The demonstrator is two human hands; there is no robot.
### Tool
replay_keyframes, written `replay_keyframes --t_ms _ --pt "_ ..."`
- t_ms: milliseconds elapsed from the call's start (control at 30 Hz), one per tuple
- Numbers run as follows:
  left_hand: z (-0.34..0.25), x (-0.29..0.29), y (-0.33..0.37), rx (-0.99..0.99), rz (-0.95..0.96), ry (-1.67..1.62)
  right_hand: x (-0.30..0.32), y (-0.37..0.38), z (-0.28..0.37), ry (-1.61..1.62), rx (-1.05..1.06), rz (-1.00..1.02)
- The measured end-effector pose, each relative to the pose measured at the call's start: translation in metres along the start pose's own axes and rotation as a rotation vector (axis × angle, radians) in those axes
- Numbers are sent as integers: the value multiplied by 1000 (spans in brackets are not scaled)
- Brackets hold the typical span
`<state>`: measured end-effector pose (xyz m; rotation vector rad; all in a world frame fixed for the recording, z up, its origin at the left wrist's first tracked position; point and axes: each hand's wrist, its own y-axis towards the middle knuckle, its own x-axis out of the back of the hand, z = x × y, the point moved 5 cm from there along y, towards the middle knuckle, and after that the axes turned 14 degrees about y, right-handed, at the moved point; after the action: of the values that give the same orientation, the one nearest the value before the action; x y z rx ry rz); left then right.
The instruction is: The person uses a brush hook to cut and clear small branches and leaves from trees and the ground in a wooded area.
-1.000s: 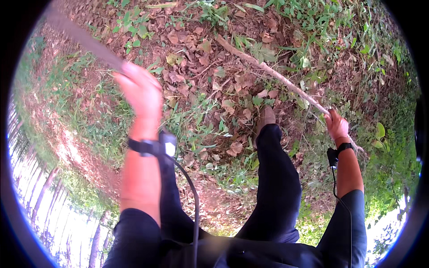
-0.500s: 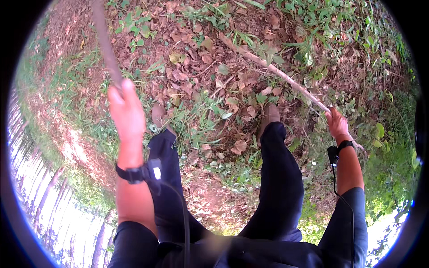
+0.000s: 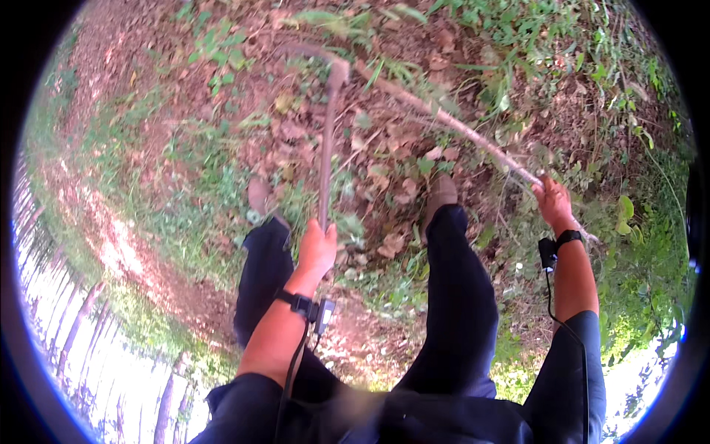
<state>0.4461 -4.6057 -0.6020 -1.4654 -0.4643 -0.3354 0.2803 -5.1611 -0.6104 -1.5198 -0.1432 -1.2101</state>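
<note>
Lower centre: the person's dark-trousered legs (image 3: 458, 296), each wrist bearing a strapped device with a cable. Left hand (image 3: 316, 248), centre of frame: grip closed around the lower end of a long-handled tool (image 3: 325, 148), whose shaft runs up the frame to a hooked head (image 3: 336, 70) near top centre; probably stiff and head-heavy, best held low on the shaft as here. Right hand (image 3: 553, 201), right of frame: grip closed on a thin branch (image 3: 444, 118) slanting to the upper centre; likely light, rough and springy. Shoes (image 3: 441, 194) stand on ground (image 3: 185, 148) strewn with dry leaves. Weeds (image 3: 532, 44) crowd the branch's upper length, hampering any swing.
</note>
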Motion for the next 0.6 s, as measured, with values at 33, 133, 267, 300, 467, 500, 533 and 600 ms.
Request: replay_keyframes --t_ms 33,133,267,300,467,500,533,600 --pt "4 7 -1 -30 -61 36 7 -4 4 32 -40 31" --pt "-4 34 6 -96 -56 3 41 -19 37 -92 -22 -121" --pt "-27 45 7 -55 153 -400 94 -47 101 -101 85 -394" --pt "-31 42 5 -23 246 -561 103 -50 118 -74 121 -400" --pt "-47 39 -11 55 592 -1259 96 -25 227 -160 285 -351" --pt "-50 41 -13 61 628 -1334 89 -15 249 -184 328 -313" --pt "-48 43 -13 103 614 -1302 82 -5 268 -225 358 -287" --pt "-52 49 -12 48 694 -1310 63 24 282 -125 154 -91"
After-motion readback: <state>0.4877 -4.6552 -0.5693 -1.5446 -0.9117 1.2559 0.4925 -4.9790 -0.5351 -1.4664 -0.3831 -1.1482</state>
